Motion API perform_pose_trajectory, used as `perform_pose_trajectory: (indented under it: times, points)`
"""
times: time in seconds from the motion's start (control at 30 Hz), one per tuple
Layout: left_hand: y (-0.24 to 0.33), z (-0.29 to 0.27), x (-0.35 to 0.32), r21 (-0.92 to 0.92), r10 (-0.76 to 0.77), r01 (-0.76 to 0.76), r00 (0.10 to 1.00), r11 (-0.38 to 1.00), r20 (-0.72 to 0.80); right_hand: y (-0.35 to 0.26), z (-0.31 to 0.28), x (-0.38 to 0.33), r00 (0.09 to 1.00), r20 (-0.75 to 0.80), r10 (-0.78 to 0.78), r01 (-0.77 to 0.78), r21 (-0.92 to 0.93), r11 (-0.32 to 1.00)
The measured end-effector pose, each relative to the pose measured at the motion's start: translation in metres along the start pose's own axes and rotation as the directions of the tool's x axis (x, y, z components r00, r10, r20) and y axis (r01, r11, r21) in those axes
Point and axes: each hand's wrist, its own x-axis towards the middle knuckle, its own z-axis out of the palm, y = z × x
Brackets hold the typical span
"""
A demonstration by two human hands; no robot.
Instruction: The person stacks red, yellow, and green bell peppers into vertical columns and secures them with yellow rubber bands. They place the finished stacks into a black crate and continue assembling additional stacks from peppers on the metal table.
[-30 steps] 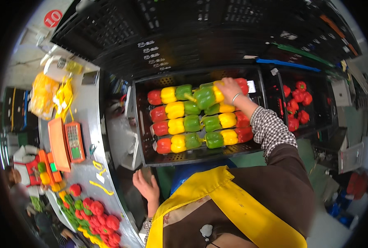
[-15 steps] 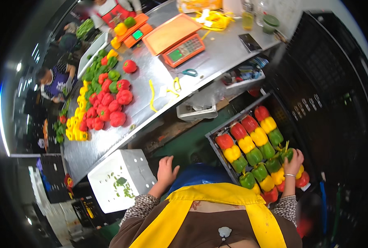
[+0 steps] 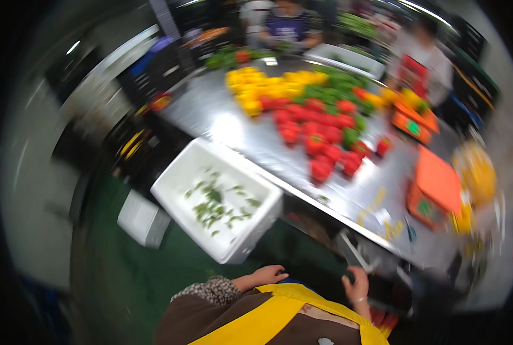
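My left hand (image 3: 269, 274) is in front of my yellow apron (image 3: 279, 313), fingers loosely apart and holding nothing. To the right, my right hand (image 3: 357, 284), a bracelet at its wrist, is raised with thumb and fingers apart and nothing between them. Behind that wrist, red bell peppers (image 3: 387, 321) show only in part. Ahead on the metal table (image 3: 210, 109) lie piles of red bell peppers (image 3: 314, 141), yellow bell peppers (image 3: 253, 86) and green bell peppers (image 3: 332, 95). The picture is smeared by motion.
A white foam box (image 3: 256, 227) with green scraps stands against the table's near side; a smaller white box (image 3: 141, 218) is on the green floor. Orange scales (image 3: 435, 187) and scissors (image 3: 410, 231) lie on the table's right. Two people work across it.
My view has swung left toward the table and foam box. My right hand has come off the green bell pepper in the crate and is now empty; the crate is mostly out of sight.
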Motion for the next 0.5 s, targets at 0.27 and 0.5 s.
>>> perform_pose_trajectory:
  times: [0.27,0.5]
  points:
    - [-0.063,0.012,-0.045,-0.269,-0.301,0.228,0.912,0.936,-0.278,-0.042,0.103,0.099,0.589,0.704,-0.397,0.285,0.278,0.917]
    - [-0.076,0.055,-0.081,-0.558,-0.598,0.334,0.695,0.760,-0.399,-0.049,0.129,0.200,0.558,0.686,-0.468,0.445,0.228,0.866]
